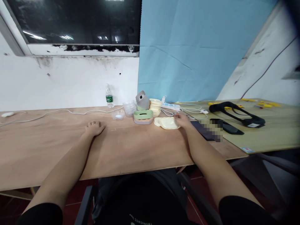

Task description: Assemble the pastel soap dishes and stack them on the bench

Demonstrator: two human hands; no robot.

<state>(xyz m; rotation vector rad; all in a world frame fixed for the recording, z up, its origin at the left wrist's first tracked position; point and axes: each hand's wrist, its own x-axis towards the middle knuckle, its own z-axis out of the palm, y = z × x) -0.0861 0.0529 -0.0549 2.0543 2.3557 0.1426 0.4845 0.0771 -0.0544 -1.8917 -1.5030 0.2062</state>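
Note:
My left hand rests on the wooden table with its fingers stretched out and nothing in it. At the right edge of a cream-coloured shaped dish, my right hand has its fingers closed on the rim; the fingertips are partly hidden. The dish lies on the table, a rounded lobe at its left. Beside it stand a green oval container on a greyish-pink one, with cream bowls stacked behind. Tilted grey cups rise at the back.
Clear plastic cups and a small clear bowl stand left of the containers. A water bottle is by the wall. A power strip with white cables lies behind; a dark flat object and black headset-like gear are at right.

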